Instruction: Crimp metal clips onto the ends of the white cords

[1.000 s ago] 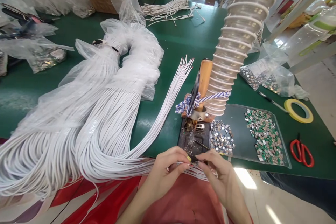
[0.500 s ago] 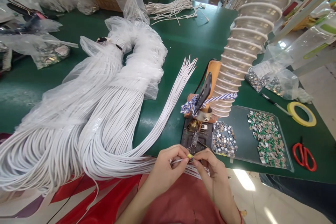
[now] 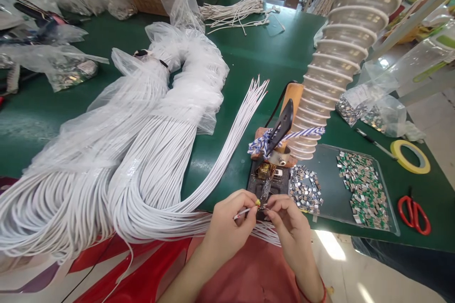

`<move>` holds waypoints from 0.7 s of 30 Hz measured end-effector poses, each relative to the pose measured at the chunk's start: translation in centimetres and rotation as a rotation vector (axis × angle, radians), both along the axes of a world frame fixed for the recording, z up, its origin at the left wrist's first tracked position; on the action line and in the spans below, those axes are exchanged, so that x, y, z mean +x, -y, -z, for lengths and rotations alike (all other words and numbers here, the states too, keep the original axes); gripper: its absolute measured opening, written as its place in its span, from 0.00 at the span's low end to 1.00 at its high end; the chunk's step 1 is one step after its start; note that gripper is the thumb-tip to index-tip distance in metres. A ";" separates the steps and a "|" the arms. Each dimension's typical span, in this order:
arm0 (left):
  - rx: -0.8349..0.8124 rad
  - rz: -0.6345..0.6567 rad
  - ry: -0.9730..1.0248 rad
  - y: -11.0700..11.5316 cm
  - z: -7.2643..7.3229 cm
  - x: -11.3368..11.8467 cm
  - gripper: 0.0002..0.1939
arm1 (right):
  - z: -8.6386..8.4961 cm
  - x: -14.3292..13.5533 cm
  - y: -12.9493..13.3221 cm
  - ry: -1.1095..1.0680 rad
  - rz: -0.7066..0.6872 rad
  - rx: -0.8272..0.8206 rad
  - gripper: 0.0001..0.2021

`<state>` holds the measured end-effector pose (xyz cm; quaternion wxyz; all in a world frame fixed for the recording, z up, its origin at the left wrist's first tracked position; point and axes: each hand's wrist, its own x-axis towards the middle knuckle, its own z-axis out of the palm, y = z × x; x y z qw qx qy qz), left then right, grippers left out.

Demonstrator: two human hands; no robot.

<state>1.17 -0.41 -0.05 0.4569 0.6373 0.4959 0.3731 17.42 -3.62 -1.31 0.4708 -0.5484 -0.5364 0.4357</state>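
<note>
— Gripping what, with the left hand (image 3: 231, 220)?
— Gripping a slim, round white cable (image 3: 242, 213), with thumb and fingers clamped on it, at the near edge of the dark green tabletop (image 3: 284, 47).
— Looking how, along the visible stretch?
— Looking smooth and plain white, with a small reddish patch toward the palm side; mostly hidden inside the fingers. Showing also, right at the fingertips, a tiny yellow piece (image 3: 258, 202), too small to make out.
— And doing what with the right hand (image 3: 289, 220)?
— Holding thumb and forefinger tips close together, just beside the yellow piece. Cannot tell whether pinched on anything.
— Seeing more white cable nearby?
— Seeing plenty: to the left, a thick looped bundle of glossy white cables (image 3: 149, 225), with a slimmer bunch curving up to reddish tips.
— Noticing anything beyond the fingertips?
— Noticing a dark, block-shaped stand (image 3: 253, 182) with an upright, ribbed, see-through hose (image 3: 341, 47) behind it. To the right, a shallow clear-rimmed tray (image 3: 330, 182) bearing loose silver metal pieces (image 3: 305, 189) and green-and-silver connectors (image 3: 362, 191); farther right, red-handled scissors (image 3: 414, 215).
</note>
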 end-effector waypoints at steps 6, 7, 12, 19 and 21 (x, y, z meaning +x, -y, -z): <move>0.018 0.004 -0.007 0.2 0.1 0.0 0.10 | 0.0 0.3 0.3 0.104 0.063 -0.023 0.06; 0.021 0.004 -0.006 0.2 0.1 0.0 0.10 | -0.1 0.3 0.2 0.096 0.062 -0.012 0.06; 0.063 -0.007 -0.011 0.1 0.0 0.1 0.10 | -0.3 -0.1 -0.2 -0.004 0.050 0.033 0.06; 0.109 -0.015 -0.011 0.1 -0.3 0.1 0.11 | -0.2 -0.5 -0.5 -0.028 0.062 0.050 0.07; 0.121 -0.020 -0.010 0.2 -0.4 0.1 0.11 | -0.3 -0.6 -0.6 -0.019 0.066 0.065 0.07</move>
